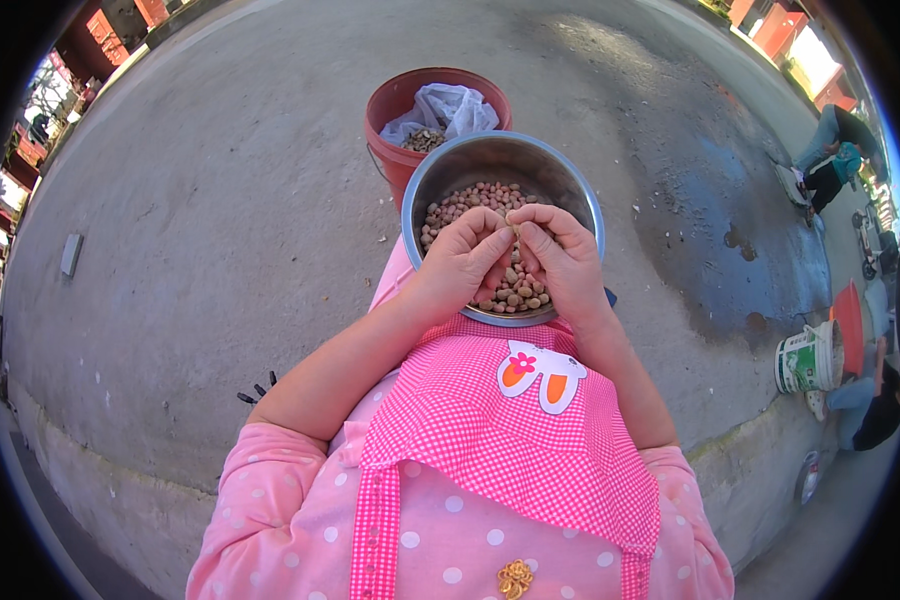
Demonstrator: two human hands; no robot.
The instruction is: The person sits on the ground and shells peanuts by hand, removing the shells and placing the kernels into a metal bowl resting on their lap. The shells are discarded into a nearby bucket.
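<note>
My left hand [465, 255] and my right hand [568, 262] meet over a stainless steel bowl [510, 156], thumbs and forefingers pinched together. Between the fingertips is a small pale piece that looks like a peanut in its shell [514, 225], mostly hidden. Pink-skinned peanut kernels [487, 196] fill the bowl's far side, while rounder tan pieces, apparently unshelled peanuts [523, 295], lie among kernels at the near side. The bowl rests at my lap, against a pink checked apron [480, 405]. Just beyond stands a red bucket [396, 166] holding a white plastic bag [465, 109] and broken shells [424, 140].
Concrete ground [232, 187] surrounds me, with a dark wet patch [757, 217] on the right. A white-and-green bucket [801, 361] and red tub [847, 322] stand at right. Two people [832, 169] are near the right rim. A grey block [71, 255] lies far left.
</note>
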